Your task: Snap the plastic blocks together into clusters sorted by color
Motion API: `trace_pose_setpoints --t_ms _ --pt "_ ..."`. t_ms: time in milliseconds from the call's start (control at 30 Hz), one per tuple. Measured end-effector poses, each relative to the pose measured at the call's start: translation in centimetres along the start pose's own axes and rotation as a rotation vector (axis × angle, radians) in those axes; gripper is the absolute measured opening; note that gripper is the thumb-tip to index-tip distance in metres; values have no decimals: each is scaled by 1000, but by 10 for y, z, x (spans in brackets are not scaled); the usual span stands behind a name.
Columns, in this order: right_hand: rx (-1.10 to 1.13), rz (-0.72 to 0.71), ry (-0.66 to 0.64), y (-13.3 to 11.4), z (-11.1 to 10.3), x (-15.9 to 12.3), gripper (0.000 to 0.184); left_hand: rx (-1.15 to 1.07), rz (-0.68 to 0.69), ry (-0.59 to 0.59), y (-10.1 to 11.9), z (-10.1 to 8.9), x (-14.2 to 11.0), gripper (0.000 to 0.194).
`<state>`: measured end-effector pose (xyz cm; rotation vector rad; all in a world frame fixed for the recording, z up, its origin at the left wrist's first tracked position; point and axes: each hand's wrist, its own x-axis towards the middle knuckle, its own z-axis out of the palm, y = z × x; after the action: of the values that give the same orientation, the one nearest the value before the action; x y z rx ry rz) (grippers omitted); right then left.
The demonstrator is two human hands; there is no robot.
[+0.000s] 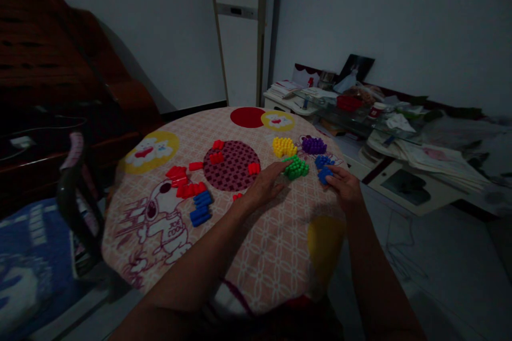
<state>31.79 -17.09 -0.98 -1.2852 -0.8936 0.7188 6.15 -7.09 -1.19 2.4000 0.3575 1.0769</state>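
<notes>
A round table under a cartoon-print cloth (256, 256) carries small plastic blocks sorted by colour. My left hand (266, 184) lies flat, fingers stretched out, its fingertips touching the green pile (296, 167). My right hand (344, 185) is closed around a blue block (324, 175) just below the blue pile (323, 160). A yellow pile (284, 146) and a purple pile (314, 145) sit behind them. Loose red blocks (186, 184) and a few blue blocks (200, 208) lie scattered on the left half of the table.
A dark sofa (60, 64) stands at the left with a chair back (74, 192) against the table. A low cluttered glass table (360, 112) and white cabinet (400, 181) fill the right. A tall white unit (240, 37) stands behind. The room is dim.
</notes>
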Motion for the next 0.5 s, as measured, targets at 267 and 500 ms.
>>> trace_pose_setpoints --t_ms 267,500 --pt "-279 -8 -117 24 -19 3 38 -36 -21 -15 -3 5 -1 62" --pt "-553 -217 -59 29 -23 4 43 -42 -32 -9 -7 4 -2 58"
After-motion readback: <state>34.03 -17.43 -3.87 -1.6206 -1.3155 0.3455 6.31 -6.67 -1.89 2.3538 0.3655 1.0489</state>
